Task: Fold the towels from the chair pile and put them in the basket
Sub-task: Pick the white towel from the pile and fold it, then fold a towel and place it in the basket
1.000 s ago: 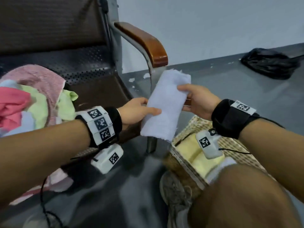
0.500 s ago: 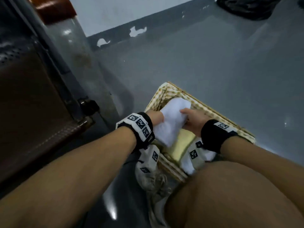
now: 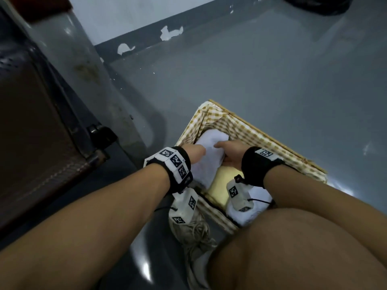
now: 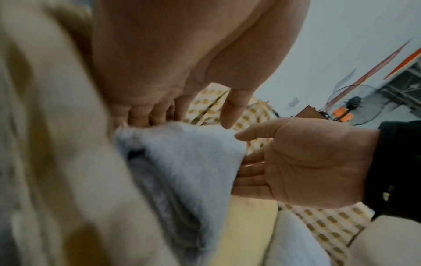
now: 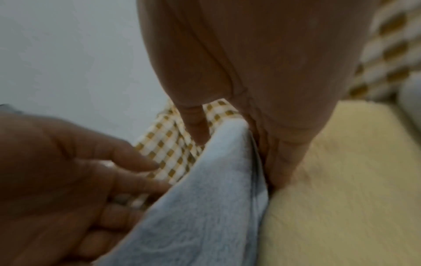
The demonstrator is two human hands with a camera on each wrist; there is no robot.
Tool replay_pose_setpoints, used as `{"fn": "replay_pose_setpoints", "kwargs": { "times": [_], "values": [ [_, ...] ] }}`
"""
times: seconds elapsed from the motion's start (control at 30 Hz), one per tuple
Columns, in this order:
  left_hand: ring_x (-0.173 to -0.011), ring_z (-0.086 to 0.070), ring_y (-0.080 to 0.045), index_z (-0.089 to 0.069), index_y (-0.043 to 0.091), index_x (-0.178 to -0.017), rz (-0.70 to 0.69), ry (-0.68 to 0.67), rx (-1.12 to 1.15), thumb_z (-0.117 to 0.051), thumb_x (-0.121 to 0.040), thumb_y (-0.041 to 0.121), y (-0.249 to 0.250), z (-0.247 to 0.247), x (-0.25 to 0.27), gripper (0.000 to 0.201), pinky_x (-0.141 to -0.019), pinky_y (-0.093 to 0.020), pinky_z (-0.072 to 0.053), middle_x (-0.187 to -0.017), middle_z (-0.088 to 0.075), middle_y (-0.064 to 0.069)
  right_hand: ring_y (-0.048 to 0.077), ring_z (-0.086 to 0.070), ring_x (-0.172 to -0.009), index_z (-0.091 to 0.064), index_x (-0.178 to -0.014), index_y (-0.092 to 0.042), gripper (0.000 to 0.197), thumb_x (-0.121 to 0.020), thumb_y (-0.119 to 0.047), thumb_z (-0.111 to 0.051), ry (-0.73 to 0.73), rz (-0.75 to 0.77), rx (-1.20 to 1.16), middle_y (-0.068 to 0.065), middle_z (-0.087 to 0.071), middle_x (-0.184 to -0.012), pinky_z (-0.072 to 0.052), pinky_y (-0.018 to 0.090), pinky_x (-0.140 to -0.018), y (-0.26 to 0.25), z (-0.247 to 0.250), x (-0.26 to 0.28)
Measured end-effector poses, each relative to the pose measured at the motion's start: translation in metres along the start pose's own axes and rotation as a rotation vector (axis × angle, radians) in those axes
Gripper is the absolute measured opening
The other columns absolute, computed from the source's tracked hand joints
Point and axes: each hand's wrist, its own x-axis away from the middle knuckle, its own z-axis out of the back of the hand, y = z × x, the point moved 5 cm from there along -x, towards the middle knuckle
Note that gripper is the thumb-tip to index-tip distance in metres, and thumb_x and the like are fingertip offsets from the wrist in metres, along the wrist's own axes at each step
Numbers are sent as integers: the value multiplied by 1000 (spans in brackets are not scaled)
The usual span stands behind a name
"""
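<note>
Fingers point(image 4: 250, 172) of the right hand point(image 3: 229, 154) are held straight and flat against one side of the white towel point(image 3: 206, 162); the thumb lies over its top edge. Fingers of the left hand point(image 3: 193, 153) are laid straight along the opposite side, thumb raised clear, as seen in the left wrist view. The towel is thus pressed between two flat hands, not clenched. The towel, folded, stands on edge inside the basket point(image 3: 272, 141), at the end nearest the chair point(image 3: 41, 143), against the gingham lining point(image 4: 318, 225). A yellow towel point(image 3: 219, 185) lies just beside it, touching. A second white towel point(image 3: 253, 210) is seen beyond the yellow one. The basket rests on the grey floor point(image 3: 272, 70). A shoe point(image 3: 194, 237) is just beside the basket.
</note>
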Motion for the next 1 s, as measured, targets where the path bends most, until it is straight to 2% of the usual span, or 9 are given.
{"fn": "replay_pose_setpoints", "kwargs": {
  "times": [0.1, 0.17, 0.23, 0.33, 0.47, 0.53, 0.67, 0.87, 1.0],
  "values": [
    [-124, -53, -33, -47, 3, -140, -211, -111, -47, -55, -96, 24, 3, 12, 22, 50, -100, -39, -46, -137, -53, -18, 33, -60, -113, -43, -145, -6, 67, -91, -39, -63, 88, 68, 376, 15, -58, -133, -52, 42, -97, -26, 3, 24],
    [-102, -63, -30, -62, 3, -112, -300, -141, 14, -56, -94, 20, 10, 30, 43, 26, -88, -37, -49, -114, -63, -18, 31, -59, -114, -53, -136, -6, 58, -91, -42, -61, 102, 175, 587, 12, -58, -133, -51, 42, -99, -52, -2, 48],
    [-85, -60, -26, -61, 9, -89, -396, -141, 60, -55, -95, 17, 12, 58, 63, 12, -77, -31, -48, -98, -63, -12, 26, -66, -101, -63, -122, -5, 44, -93, -38, -59, 14, 278, 661, 10, -67, -124, -53, 36, -90, -79, -21, 77],
    [-85, -65, -22, -62, 16, -94, -443, -114, 96, -52, -96, 23, 1, 116, 94, 12, -78, -27, -49, -97, -71, -5, 22, -71, -92, -67, -112, -10, 27, -97, -31, -58, -190, 366, 687, 6, -74, -112, -54, 31, -80, -115, -71, 130],
    [-72, -56, -22, -57, 17, -87, -539, -41, 27, -53, -95, 21, -37, 210, 139, 10, -53, -24, -29, -77, -59, -4, 23, -64, -86, -64, -100, -12, 17, -99, -28, -57, -350, 545, 793, 6, -70, -96, -47, 28, -72, -158, -157, 205],
    [-75, -63, -22, -65, 13, -90, -564, 89, -6, -58, -94, 22, -68, 262, 158, 12, -61, -28, -44, -86, -68, -5, 24, -54, -75, -59, -95, -10, 15, -99, -23, -55, -463, 613, 840, 8, -62, -81, -40, 28, -65, -170, -208, 238],
    [-87, -70, -28, -71, 12, -90, -539, 331, -59, -62, -90, 18, -148, 342, 184, 11, -90, -42, -57, -95, -74, -9, 23, -55, -74, -62, -99, -12, 12, -100, -21, -54, -609, 664, 875, 14, -60, -93, -35, 24, -57, -169, -314, 285],
    [-109, -61, -26, -68, 18, -111, -323, 643, -242, -59, -90, 34, -275, 410, 192, 27, -93, -35, -49, -118, -68, -7, 22, -55, -81, -62, -120, -2, 27, -99, -19, -55, -719, 742, 1001, 10, -63, -95, -39, 23, -57, -130, -441, 314],
    [-131, -41, -37, -41, 16, -143, -93, 813, -328, -61, -87, 46, -344, 435, 179, 67, -107, -45, -39, -144, -43, -18, 24, -67, -87, -66, -116, -15, 23, -96, -22, -60, -708, 907, 1101, 8, -69, -95, -54, 37, -77, -105, -494, 308]
  ]
}}
